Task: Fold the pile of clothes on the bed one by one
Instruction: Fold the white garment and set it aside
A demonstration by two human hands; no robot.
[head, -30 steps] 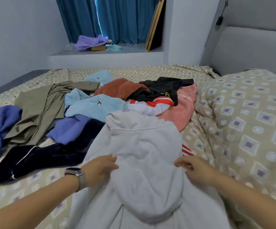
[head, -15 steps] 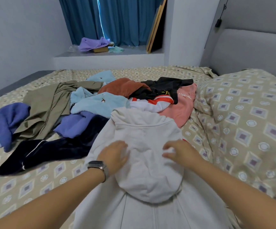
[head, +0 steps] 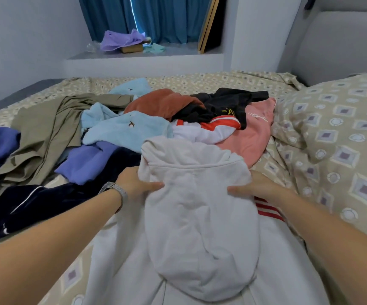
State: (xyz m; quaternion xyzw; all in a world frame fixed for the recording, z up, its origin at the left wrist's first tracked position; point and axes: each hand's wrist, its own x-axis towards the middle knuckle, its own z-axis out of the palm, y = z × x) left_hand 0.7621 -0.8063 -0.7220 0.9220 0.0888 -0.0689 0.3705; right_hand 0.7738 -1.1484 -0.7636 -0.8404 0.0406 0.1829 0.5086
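Nearest us, the white hoodie (head: 200,216) lies on the bed (head: 200,80); our left hand (head: 134,183) and right hand (head: 257,186) each hold its sides, thumbs on top. Beyond sits the unfolded pile of clothes (head: 147,119).

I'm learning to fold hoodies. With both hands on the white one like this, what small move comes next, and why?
Probably fold it toward the body. The left hand and right hand grip the white hoodie at its sides, hood lying flat on top.
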